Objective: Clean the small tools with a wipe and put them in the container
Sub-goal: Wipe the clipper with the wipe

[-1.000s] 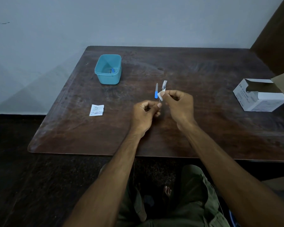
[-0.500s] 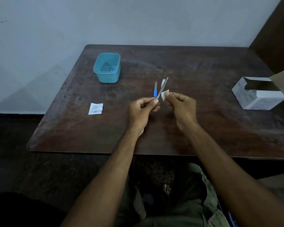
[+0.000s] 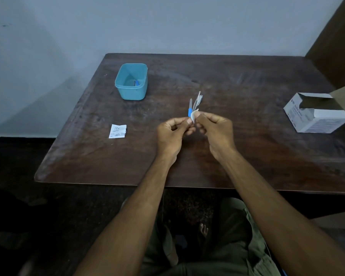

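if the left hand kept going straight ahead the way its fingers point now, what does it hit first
The left hand points right, toward the right hand, so it would probably meet the white wipe pinched there, then those fingers. Depth between the hands is unclear.

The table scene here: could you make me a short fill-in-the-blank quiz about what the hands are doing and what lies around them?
1. The right hand pinches a small white ____ against the metal tool.
2. The open tub near the table's far left corner is coloured ____.
3. The torn white sachet lies on the table to the ____ of the left hand.
4. The open cardboard box sits near the table's ____ edge.

Missing words: wipe; blue; left; right
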Demonstrator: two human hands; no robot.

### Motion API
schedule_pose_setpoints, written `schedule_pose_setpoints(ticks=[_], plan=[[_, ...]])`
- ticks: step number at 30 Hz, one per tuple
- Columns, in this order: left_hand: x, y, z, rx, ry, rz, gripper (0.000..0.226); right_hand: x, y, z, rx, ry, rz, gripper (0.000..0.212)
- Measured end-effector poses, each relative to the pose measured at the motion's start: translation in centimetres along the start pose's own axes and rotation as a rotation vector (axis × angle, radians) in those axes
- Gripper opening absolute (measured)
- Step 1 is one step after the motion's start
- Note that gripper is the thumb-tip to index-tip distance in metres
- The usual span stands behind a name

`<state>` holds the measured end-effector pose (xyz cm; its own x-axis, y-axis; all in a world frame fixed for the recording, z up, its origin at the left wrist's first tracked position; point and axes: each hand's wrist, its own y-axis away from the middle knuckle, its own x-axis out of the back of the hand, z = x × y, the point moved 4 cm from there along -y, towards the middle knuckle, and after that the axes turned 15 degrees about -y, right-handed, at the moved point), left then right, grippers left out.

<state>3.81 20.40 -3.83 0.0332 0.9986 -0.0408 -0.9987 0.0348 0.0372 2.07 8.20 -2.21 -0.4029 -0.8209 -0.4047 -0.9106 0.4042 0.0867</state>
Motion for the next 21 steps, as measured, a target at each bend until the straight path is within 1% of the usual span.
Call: schedule_pose_setpoints(ticks=[4, 9, 12, 15, 18, 21], plan=[[0.0, -0.1, -0.1, 0.006, 0.005, -0.007, 0.014, -0.5, 0.2, -0.1, 0.034, 0.046, 0.000, 0.010], [0.1, 0.0, -0.1, -0.005, -0.013, -0.017, 0.009, -1.0, 0.1, -0.1, -0.032, 0.073, 0.004, 0.007], [0.1, 0.0, -0.1, 0.004, -0.005, -0.056, 0.005, -1.2, 0.2, -0.7, -0.047, 0.032, -0.019, 0.008], [0.0, 0.0, 0.0, -0.001, -0.027, -0.088, 0.010, -1.0, 0.0, -1.1, -0.029, 0.092, -0.029, 0.008], [0.2, -0.3, 0.1, 0.018, -0.047, -0.052, 0.020, -0.5, -0.1, -1.2, -0.013, 0.128, -0.032, 0.007], [0.4, -1.0, 0.8, 0.027, -0.129, 0.005, 0.023, 0.1, -0.1, -1.4, 0.017, 0.173, -0.043, 0.006]])
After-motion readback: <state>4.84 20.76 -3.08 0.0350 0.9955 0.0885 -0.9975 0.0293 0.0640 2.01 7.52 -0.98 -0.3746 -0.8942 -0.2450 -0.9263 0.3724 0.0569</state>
